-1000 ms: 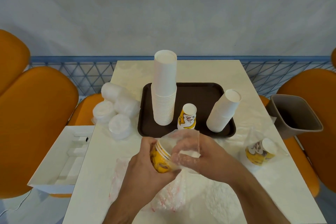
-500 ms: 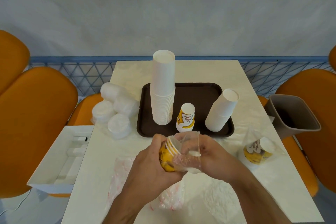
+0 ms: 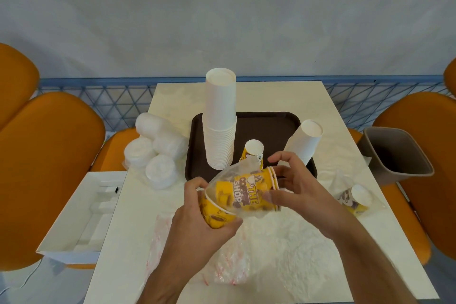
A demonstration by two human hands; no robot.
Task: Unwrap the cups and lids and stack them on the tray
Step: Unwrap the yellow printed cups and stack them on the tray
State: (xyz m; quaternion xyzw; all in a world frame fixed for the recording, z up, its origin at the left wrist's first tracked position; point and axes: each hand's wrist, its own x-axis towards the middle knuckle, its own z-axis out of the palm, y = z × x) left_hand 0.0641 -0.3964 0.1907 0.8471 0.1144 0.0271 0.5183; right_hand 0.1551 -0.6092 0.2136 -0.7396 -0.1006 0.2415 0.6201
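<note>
Both grip wrapped yellow cups — left hand, right hand — near tray edge.

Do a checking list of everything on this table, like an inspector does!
Surface: cream table, empty plastic wrappers at the near edge.
Job's things: brown tray holds a tall white cup stack, a shorter leaning white stack and a yellow printed cup; wrapped white lids left of the tray; bagged yellow cups at right.
Clutter: white box, grey bin.
Grippers: left hand and right hand hold a half-wrapped yellow cup stack.
Cables: thin white cable on the floor.
Surroundings: orange seats, blue mesh rail.
</note>
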